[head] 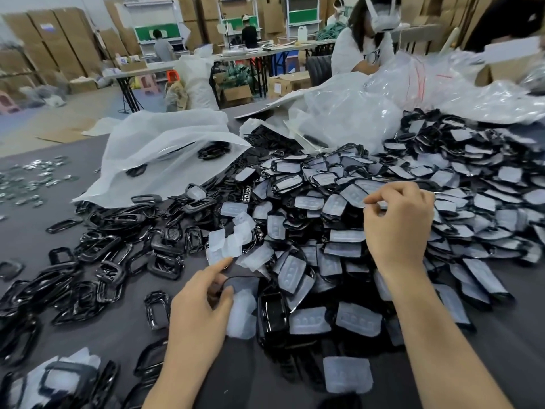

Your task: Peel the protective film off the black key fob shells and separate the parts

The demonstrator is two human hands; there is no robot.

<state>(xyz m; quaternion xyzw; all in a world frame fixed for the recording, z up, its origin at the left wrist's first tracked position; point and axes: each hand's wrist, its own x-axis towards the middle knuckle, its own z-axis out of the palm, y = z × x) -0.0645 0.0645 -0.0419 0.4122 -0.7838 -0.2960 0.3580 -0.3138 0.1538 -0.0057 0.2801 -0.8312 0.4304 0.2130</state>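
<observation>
The left grip (200,302), at 6 o'clock, holds a black shell (246,279): its thumb presses the film (241,317) on it, and its forefinger points out toward 12. The right grip (398,225), at 3 o'clock of the left, reaches into the heap (472,202) with curled fingers and pinches a filmed shell (383,205) between thumb and forefinger. The heap spreads from the centre out to 3 o'clock. Loose films (230,243) lie just at 12 o'clock of the left grip. Bare black frames (97,261) cover the grey tabletop (35,225) toward 9 o'clock. A white bag (165,149) lies at 11 o'clock and clear bags (383,107) at 1 o'clock.
</observation>
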